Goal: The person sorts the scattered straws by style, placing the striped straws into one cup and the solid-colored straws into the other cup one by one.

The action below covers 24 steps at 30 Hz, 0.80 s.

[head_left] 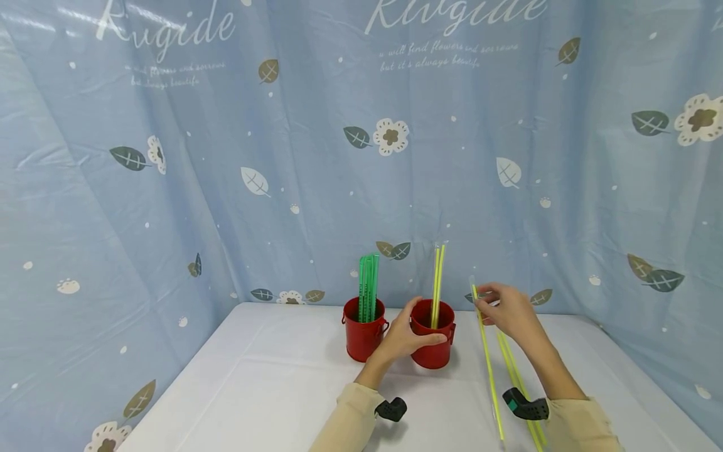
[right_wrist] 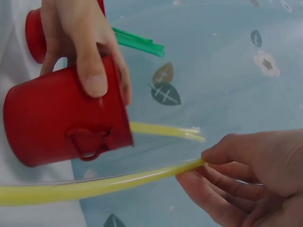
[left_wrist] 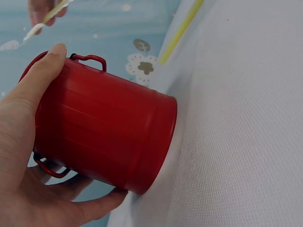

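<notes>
My left hand [head_left: 405,336] grips a small red bucket [head_left: 432,356] near its rim, thumb on one side and fingers round the other. Inside that bucket stand a few yellow straws [head_left: 438,282]. My right hand [head_left: 506,311] pinches one long yellow straw [head_left: 489,370] in a clear wrapper near its upper end, thumb against fingers. The straw hangs down to the right of the bucket, its wrapper tip rising above the fingers. In the right wrist view, the pinched straw [right_wrist: 118,182] runs left past the bucket's side handle [right_wrist: 87,144].
Left of the held bucket stands a second red bucket [head_left: 363,342] with several green straws [head_left: 369,289]. More yellow straws [head_left: 511,361] lie on the white table [head_left: 271,376] under my right forearm. A blue patterned curtain [head_left: 316,188] hangs behind the table.
</notes>
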Available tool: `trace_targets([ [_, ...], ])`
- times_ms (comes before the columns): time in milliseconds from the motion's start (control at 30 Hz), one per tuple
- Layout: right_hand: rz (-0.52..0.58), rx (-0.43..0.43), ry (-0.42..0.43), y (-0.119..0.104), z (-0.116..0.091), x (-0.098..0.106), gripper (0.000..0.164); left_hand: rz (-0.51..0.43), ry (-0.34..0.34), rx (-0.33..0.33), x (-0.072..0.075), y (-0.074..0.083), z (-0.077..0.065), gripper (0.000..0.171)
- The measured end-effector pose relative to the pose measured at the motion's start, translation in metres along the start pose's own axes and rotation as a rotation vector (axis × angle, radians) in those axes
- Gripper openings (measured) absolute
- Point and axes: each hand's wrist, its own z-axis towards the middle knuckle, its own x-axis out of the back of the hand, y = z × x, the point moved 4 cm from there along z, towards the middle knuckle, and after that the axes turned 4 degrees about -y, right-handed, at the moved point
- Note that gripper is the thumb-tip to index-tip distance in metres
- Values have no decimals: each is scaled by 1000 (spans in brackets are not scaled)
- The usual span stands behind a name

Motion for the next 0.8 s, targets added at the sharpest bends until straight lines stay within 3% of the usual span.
trace_targets([
  [367, -44, 151, 174, -48, 15, 17, 33, -9, -8, -8, 0, -1, 0, 97],
  [567, -26, 247, 296, -73, 23, 27, 30, -19, -12, -12, 0, -1, 1, 94],
  [800, 35, 298, 363, -95, 31, 38, 29, -22, -10, -5, -1, 0, 1, 94],
])
